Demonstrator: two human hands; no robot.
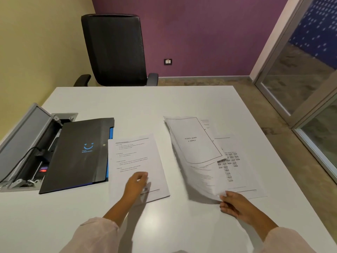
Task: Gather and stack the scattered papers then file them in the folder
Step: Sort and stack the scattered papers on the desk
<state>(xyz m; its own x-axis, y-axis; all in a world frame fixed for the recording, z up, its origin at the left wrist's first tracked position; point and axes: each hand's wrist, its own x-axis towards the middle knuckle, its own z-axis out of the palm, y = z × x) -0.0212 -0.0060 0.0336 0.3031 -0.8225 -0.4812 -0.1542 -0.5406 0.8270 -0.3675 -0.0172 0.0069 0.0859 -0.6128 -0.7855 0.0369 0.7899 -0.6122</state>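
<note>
White tabletop (164,103) filled most of the view, with a black office chair (114,50) pushed up at its far edge against a purple wall (200,33). At the left lay a closed black folder (78,154) with a blue smile mark, partly covering an open cable hatch (27,143) in the table. Just beside the folder sat a neat stack of printed sheets (135,161); the left hand (136,183) rested on its near part, fingers loosely curled, gripping nothing that could be made out. On the right, the right hand (231,203) pinched the near corner of a loose sheaf of papers (195,143), lifted and blurred, above more sheets (242,172) lying flat.
</note>
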